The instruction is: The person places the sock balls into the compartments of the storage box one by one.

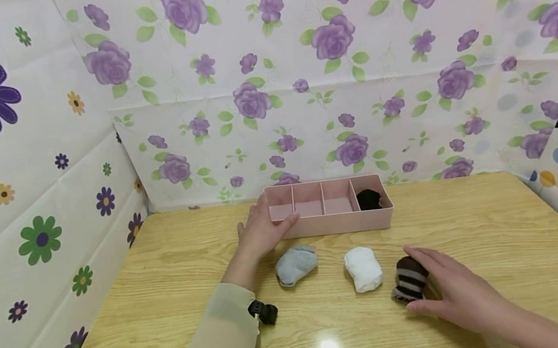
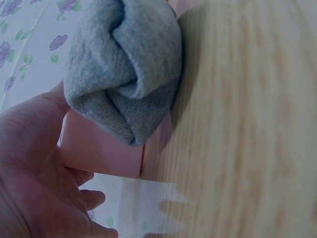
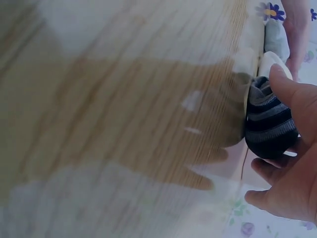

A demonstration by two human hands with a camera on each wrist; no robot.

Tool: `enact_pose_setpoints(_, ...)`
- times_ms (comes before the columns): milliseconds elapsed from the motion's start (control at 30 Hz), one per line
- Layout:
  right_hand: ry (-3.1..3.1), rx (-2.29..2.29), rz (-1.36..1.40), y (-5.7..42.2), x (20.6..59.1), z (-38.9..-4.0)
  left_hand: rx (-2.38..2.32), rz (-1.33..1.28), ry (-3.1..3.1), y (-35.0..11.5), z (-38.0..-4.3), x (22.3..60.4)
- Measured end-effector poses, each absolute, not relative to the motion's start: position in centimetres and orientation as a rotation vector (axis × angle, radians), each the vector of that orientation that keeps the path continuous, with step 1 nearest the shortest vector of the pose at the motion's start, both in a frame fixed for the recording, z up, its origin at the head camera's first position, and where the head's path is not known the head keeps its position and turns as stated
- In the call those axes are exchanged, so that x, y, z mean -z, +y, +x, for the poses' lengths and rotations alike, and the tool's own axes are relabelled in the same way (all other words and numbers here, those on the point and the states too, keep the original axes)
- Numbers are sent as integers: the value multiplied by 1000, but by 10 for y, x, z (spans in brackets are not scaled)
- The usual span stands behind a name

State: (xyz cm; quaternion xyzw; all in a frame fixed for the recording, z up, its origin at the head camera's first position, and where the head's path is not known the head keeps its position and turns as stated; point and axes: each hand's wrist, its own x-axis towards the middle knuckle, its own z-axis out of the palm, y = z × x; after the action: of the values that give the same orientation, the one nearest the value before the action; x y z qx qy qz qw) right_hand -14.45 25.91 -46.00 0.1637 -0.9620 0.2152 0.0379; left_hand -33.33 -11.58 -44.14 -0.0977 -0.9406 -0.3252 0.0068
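In the head view my left hand [image 1: 260, 232] rests at the left end of a pink four-part divided box [image 1: 332, 225], thumb along its front rim and fingers spread round the end. A black balled sock [image 1: 369, 199] sits in the rightmost compartment. My right hand [image 1: 455, 286] is around a dark sock with grey stripes [image 1: 411, 278] on the table, thumb on the near side, fairly straight fingers on the far side. The right wrist view shows this striped sock [image 3: 270, 121] between thumb and fingers; where they touch it is partly hidden. A grey sock [image 2: 129, 64] hides my left thumb tip in the left wrist view.
A rolled grey sock [image 1: 296, 265] and a rolled white sock [image 1: 364, 269] lie on the wooden table [image 1: 187, 257] in front of the box. Flowered cloth [image 1: 239, 70] hangs behind the table, and patterned sheets stand on both sides.
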Motion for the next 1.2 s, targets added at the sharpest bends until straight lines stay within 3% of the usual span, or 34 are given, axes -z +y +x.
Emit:
enact_pose_setpoints(733,-2860,-659,489,259,455,-149,994,-301,-2943,-117,-334,440)
enact_pose_setpoints(1200,-2756,-686,507,261,428,-159,998,-299,-2954,-117,-331,439)
